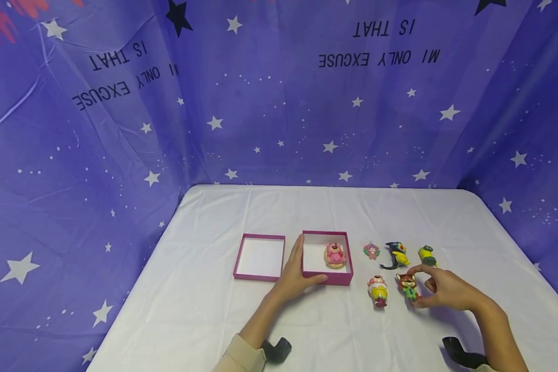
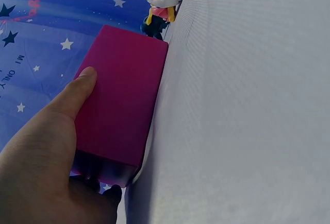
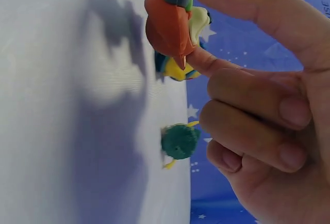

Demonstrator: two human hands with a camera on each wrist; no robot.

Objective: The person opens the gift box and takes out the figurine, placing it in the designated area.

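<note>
My left hand point(image 1: 294, 279) holds the near-left corner of a magenta box point(image 1: 339, 279), thumb on its front wall and fingers along its left side. The left wrist view shows that thumb flat on the box point(image 2: 121, 95). Inside the box, at the right, sits a pink bear figurine point(image 1: 335, 255). Right of the box, my right hand point(image 1: 453, 290) pinches a fox figurine point(image 1: 407, 287) between thumb and index finger. In the right wrist view, the fox's orange-brown back point(image 3: 167, 26) shows and the other fingers curl into the palm.
A shallow magenta tray or lid point(image 1: 257, 277) lies left of the box. Around the fox are a yellow-and-white figurine point(image 1: 378, 293), a small pink-and-green one point(image 1: 371, 251), a dark blue and yellow one point(image 1: 399, 254) and a green-and-yellow one point(image 1: 427, 255). Starry purple cloth point(image 1: 279, 119) surrounds the white table.
</note>
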